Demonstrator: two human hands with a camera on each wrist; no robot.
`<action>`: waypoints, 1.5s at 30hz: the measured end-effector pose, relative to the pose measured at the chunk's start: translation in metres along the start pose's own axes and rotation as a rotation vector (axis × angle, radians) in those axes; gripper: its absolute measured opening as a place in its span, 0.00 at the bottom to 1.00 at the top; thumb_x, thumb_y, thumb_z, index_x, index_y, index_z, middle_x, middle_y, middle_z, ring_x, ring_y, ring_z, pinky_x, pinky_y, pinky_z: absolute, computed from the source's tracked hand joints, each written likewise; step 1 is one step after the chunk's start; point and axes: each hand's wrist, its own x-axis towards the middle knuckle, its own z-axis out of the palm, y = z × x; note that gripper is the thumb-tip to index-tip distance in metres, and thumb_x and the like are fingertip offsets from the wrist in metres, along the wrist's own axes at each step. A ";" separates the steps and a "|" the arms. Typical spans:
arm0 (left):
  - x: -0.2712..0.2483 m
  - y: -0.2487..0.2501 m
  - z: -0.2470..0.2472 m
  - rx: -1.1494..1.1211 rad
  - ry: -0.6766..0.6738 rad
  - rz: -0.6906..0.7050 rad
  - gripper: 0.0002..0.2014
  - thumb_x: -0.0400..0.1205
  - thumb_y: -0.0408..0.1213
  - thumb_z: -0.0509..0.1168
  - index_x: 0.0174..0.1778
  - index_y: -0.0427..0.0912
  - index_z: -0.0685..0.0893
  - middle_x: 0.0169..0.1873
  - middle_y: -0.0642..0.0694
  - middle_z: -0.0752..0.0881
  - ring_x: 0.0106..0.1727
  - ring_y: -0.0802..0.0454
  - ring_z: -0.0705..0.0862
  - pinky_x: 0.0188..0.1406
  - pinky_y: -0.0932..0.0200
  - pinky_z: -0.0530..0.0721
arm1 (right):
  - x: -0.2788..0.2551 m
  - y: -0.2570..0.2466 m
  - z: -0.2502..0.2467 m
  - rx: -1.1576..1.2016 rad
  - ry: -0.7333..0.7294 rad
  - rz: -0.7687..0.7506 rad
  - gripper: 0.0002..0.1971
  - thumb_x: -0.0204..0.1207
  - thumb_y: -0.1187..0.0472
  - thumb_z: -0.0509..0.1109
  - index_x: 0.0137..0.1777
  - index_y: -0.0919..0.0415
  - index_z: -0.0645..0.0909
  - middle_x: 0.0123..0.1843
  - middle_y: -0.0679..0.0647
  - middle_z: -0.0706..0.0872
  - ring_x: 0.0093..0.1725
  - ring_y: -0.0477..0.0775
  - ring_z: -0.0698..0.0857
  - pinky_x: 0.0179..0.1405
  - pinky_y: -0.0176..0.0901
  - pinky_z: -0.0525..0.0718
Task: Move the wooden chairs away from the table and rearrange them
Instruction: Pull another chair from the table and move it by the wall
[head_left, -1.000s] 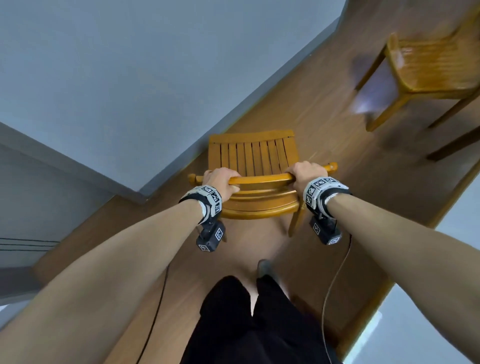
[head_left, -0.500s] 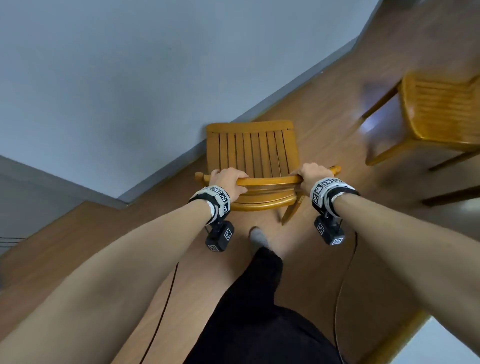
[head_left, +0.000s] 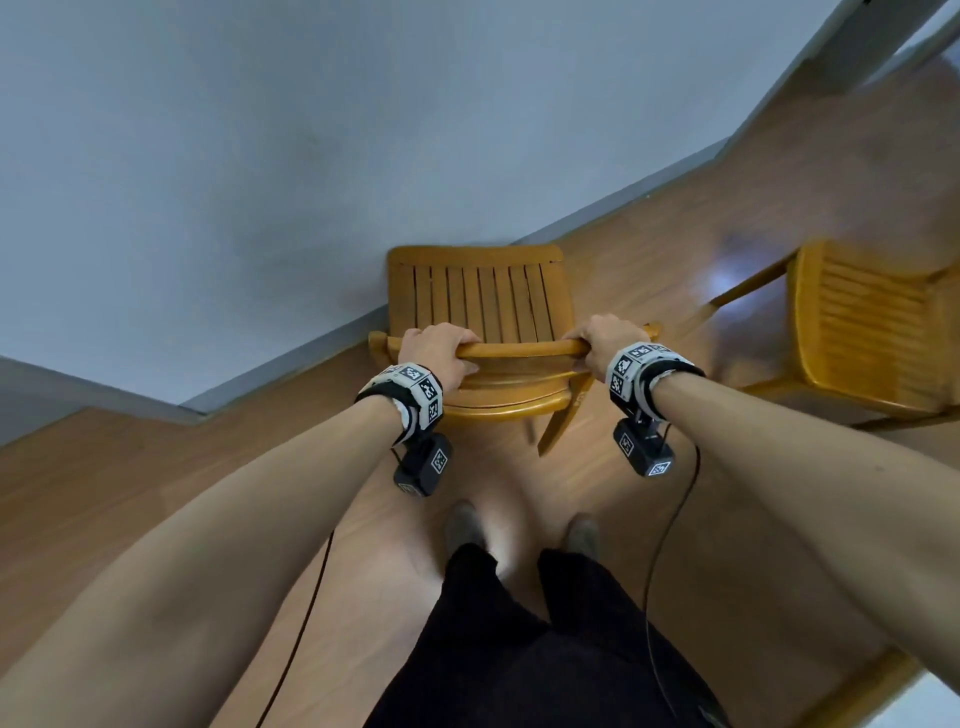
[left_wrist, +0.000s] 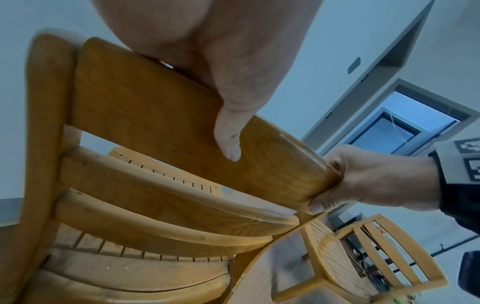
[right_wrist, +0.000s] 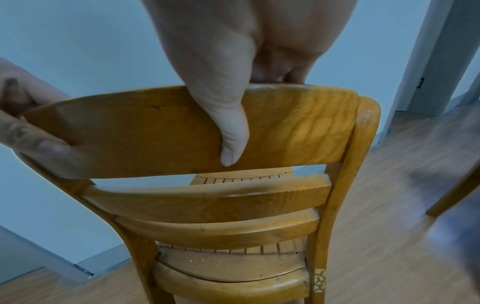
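- Pale blue-grey wall (head_left: 260, 156) and wood-plank floor (head_left: 130, 493) meet at a grey skirting just beyond the honey-coloured slatted wooden chair (head_left: 480, 306), whose seat front sits close to that wall.
- Left hand (head_left: 434, 351) and right hand (head_left: 602, 340) each curl round the chair's curved top rail, thumbs pressed on its rear face.
- Second matching wooden chair (head_left: 872, 332) stands to the right of the held one, apart.
- Step in hand looks like positioning; next likely calls for squaring it beside its neighbour, then letting go.
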 end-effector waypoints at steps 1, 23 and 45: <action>0.004 0.004 0.002 0.005 -0.002 -0.007 0.12 0.83 0.48 0.69 0.61 0.57 0.87 0.51 0.55 0.88 0.57 0.49 0.83 0.67 0.47 0.73 | 0.006 0.006 -0.003 -0.017 -0.011 -0.015 0.19 0.79 0.64 0.72 0.64 0.40 0.86 0.46 0.46 0.88 0.44 0.53 0.87 0.40 0.44 0.86; 0.058 0.149 0.146 -0.144 -0.009 -0.417 0.22 0.77 0.41 0.75 0.67 0.61 0.85 0.51 0.55 0.91 0.52 0.51 0.87 0.60 0.52 0.85 | 0.096 0.196 0.014 -0.259 -0.064 -0.389 0.22 0.80 0.59 0.72 0.69 0.35 0.82 0.59 0.49 0.89 0.56 0.58 0.87 0.50 0.49 0.87; 0.105 0.267 0.068 0.048 0.047 -0.339 0.26 0.82 0.48 0.63 0.78 0.48 0.75 0.75 0.44 0.79 0.72 0.43 0.79 0.68 0.46 0.80 | 0.062 0.352 -0.060 0.032 0.067 -0.185 0.27 0.79 0.55 0.67 0.80 0.46 0.73 0.78 0.49 0.77 0.72 0.57 0.80 0.66 0.51 0.82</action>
